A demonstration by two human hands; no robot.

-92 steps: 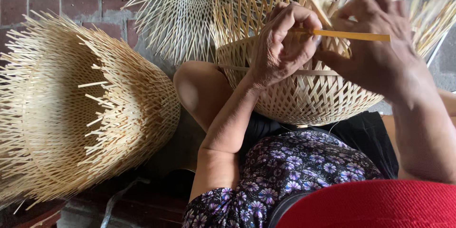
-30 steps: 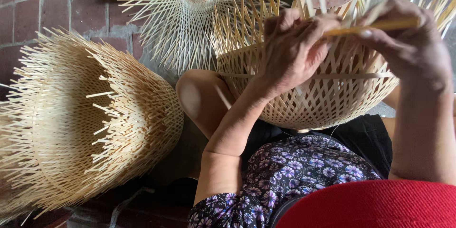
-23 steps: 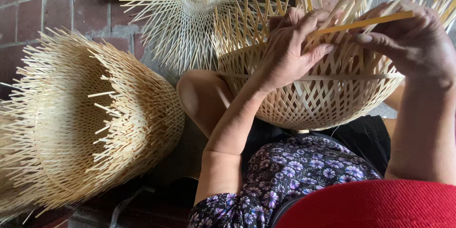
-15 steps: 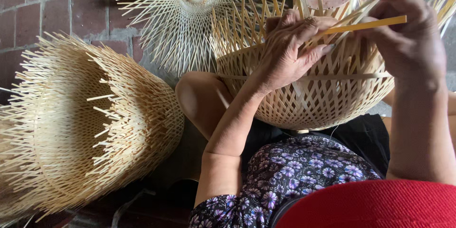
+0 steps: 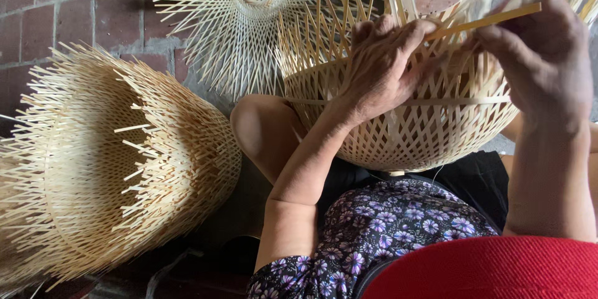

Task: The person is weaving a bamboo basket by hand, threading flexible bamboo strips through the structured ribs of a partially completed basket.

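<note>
Red brick wall (image 5: 68, 18) fills the background, and a flat starburst of woven bamboo (image 5: 258, 12) with a round hub leans against it behind my knee (image 5: 265, 128). On my lap sits the half-woven bamboo basket (image 5: 405, 131), bowl side toward me, its loose splints standing up from the rim toward the wall. My left hand (image 5: 383, 62) lies over the basket's upper edge, its fingers (image 5: 411, 31) curled together and pressed down among the upright splints, gripping them. My right hand (image 5: 542, 56) is just beside it on the basket's right side, its fingers pinched shut on a flat bamboo strip (image 5: 483, 20) that runs slanting from my right hand across to the tips of my left. A thin horizontal splint crosses the basket wall below my left wrist. To my left a larger finished bamboo basket (image 5: 118, 162) lies on its side on the floor, well apart from my hands, its open mouth ringed with loose ends. My flowered blouse (image 5: 380, 230) and a red brim (image 5: 492, 271) fill the bottom edge.
</note>
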